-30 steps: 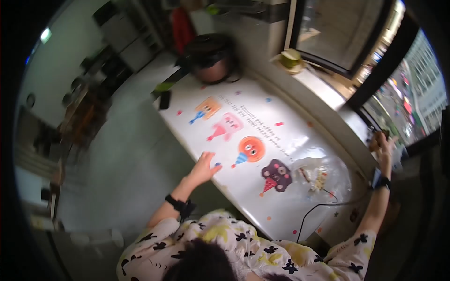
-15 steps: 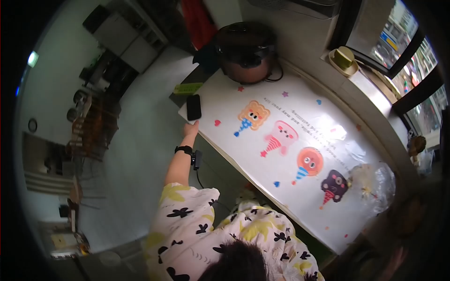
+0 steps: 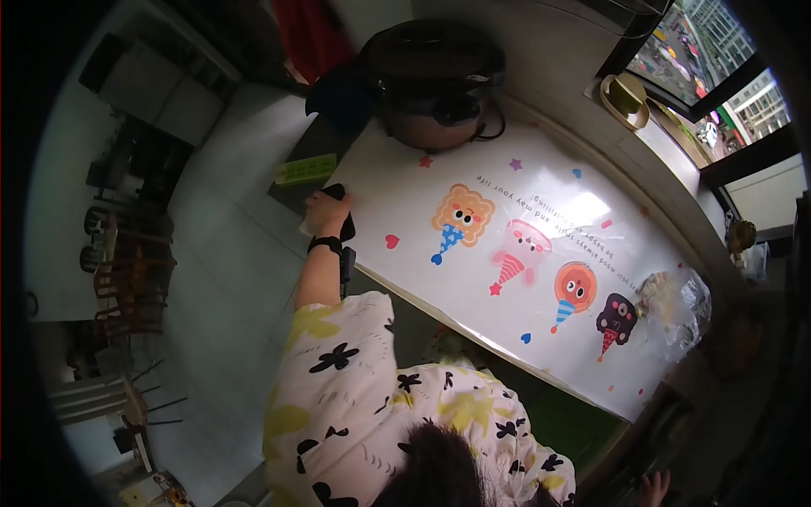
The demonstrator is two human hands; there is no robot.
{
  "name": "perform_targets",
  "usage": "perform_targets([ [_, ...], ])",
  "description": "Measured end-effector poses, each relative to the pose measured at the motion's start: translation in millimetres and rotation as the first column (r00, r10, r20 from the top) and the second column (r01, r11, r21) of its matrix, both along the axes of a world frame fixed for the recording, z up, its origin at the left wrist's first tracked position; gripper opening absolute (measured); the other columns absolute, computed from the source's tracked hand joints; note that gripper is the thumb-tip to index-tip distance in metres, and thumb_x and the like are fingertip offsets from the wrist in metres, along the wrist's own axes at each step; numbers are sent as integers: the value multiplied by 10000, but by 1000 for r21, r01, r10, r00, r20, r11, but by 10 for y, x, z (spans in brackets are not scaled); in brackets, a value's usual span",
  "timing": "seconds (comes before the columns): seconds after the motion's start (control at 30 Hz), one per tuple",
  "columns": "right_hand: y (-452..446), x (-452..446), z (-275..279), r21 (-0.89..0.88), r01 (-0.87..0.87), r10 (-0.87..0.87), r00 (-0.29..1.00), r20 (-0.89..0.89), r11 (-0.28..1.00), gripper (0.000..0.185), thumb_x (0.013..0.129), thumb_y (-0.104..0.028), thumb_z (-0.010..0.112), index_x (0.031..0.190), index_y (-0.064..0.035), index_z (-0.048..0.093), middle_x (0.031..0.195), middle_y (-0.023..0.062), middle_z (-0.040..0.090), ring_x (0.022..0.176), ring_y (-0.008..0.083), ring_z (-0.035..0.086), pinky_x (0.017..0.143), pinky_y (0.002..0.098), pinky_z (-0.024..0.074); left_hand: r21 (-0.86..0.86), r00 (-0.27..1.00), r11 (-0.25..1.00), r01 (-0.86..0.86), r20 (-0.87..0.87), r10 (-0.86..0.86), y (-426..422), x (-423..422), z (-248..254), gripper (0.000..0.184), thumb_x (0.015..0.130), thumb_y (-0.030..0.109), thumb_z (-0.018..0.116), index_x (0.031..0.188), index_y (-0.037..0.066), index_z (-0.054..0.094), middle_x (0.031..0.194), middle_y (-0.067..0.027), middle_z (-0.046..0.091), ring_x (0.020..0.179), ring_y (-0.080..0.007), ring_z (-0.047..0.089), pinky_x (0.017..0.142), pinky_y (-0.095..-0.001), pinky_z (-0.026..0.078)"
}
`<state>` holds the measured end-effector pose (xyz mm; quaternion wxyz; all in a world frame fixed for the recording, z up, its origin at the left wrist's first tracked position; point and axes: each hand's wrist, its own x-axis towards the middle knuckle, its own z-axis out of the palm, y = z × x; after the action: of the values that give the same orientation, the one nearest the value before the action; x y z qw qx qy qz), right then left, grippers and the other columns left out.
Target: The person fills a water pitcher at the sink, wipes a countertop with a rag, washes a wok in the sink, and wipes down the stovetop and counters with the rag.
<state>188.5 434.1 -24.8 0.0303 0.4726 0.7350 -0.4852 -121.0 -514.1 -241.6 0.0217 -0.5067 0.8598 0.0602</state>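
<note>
My left hand (image 3: 327,213), with a black band and a small device at the wrist, is at the left corner of the white table mat (image 3: 405,203). Its fingers are closed over a black smartphone (image 3: 335,192), hiding much of it. Just beyond the phone lies a light green strip-shaped object (image 3: 306,169). Low at the right edge of the view, my right hand (image 3: 654,488) shows only its fingers, apart and holding nothing I can see.
A dark rice cooker (image 3: 439,84) with a cord stands at the table's far end. A crumpled clear plastic bag (image 3: 688,313) lies at the right. A light dish with a green item (image 3: 625,97) sits on the windowsill. Chairs (image 3: 131,287) stand across the room.
My left hand has moved from the phone's near end up over it and closed on it. The right hand, blurred earlier, is lower with its fingers visible. The view has shifted.
</note>
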Motion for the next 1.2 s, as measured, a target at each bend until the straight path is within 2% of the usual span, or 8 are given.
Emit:
perform_targets([
  [0.23, -410, -171, -281, -49, -63, 61, 998, -29, 997, 486, 844, -192, 586, 1289, -166, 392, 1084, 19, 513, 681, 127, 582, 532, 238, 446, -90, 985, 983, 159, -46, -164, -127, 218, -305, 847, 610, 586, 641, 1082, -80, 417, 1080, -208, 468, 980, -336, 526, 793, -401, 474],
  [0.47, -734, 104, -481, -125, -146, 163, 976, 142, 981, 473, 856, -193, 564, 1289, -123, 387, 1133, 50, 510, 763, 116, 564, 613, 232, 460, 66, 998, 996, 54, 21, -56, -163, 55, -193, 864, 633, 539, 651, 1144, -88, 351, 1139, -219, 412, 1022, -354, 497, 817, -421, 460],
  [0.63, -780, 523, -650, -163, -85, 114, 978, 175, 983, 474, 846, -216, 581, 1279, -131, 408, 1153, 55, 500, 799, 122, 555, 673, 282, 469, 338, 994, 937, -92, 90, 65, -353, -200, -186, 922, 610, 494, 667, 1242, -83, 324, 1258, -262, 343, 1088, -321, 469, 829, -423, 450],
  [0.8, -779, 927, -737, -97, -40, 61, 972, 228, 994, 483, 837, -228, 594, 1277, -139, 415, 1133, 48, 510, 792, 122, 564, 646, 264, 458, 650, 958, 759, -36, 239, -159, -669, -255, -351, 864, 635, 586, 630, 1174, -63, 444, 1323, -234, 345, 1209, -298, 375, 857, -432, 420],
  [0.9, -441, 1346, -1087, -88, -17, 34, 981, 193, 996, 494, 838, -212, 594, 1280, -98, 408, 1142, 72, 516, 802, 112, 555, 666, 258, 457, -180, 973, 957, 227, 78, -216, -116, -93, -348, 864, 659, 616, 578, 1166, -70, 444, 1165, -241, 478, 1158, -377, 390, 953, -453, 326],
  [1.0, -265, 1612, -1271, -195, -35, 68, 984, 163, 980, 514, 833, -206, 598, 1274, -35, 398, 1088, 89, 545, 832, 103, 543, 698, 255, 460, -473, 644, 692, 545, -293, -707, 960, 308, -417, 610, 779, 387, 600, 1158, -62, 436, 1181, -275, 437, 1124, -410, 379, 950, -488, 295],
  [1.1, -60, 2025, -1396, -83, -31, 35, 999, 39, 996, 517, 828, -239, 600, 1267, -37, 417, 1136, 79, 539, 950, 132, 530, 816, 276, 441, -155, 415, 637, 755, -639, -648, 3087, 1054, -254, 519, 791, 166, 604, 1210, -26, 366, 1305, -228, 246, 1226, -362, 231, 1010, -432, 220],
  [1.2, 228, 2569, -1583, -9, -79, 80, 995, 67, 997, 525, 825, -274, 605, 1264, -48, 427, 1147, 69, 538, 959, 139, 535, 807, 281, 450, -6, 159, 244, 970, -742, -651, 4767, 1762, -316, 558, 797, 117, 587, 1253, -52, 314, 1297, -228, 250, 1176, -347, 333, 993, -429, 254],
])
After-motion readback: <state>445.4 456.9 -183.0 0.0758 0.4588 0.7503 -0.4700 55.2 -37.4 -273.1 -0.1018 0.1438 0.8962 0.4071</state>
